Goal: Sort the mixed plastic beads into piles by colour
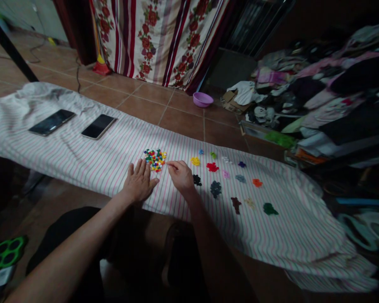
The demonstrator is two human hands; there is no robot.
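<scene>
A mixed pile of small coloured pieces (156,158) lies on the striped cloth (180,202), too small to name by kind. My left hand (139,183) rests flat at the pile's near left edge, fingers stretched out. To the right of the pile, my right hand (180,174) has thumb and forefinger pinched together; whatever is between the tips is too small to make out. Beyond it are heaps sorted by colour, among them yellow pieces (195,161), red pieces (212,167), black pieces (196,180), dark grey pieces (215,189) and dark green pieces (269,209).
Two dark-screened devices, a tablet (52,122) and a phone (98,126), lie on the cloth at left. On the tiled floor behind stands a purple basin (203,99). A flowered curtain (158,42) hangs at the back; heaped clothes (318,88) fill the right.
</scene>
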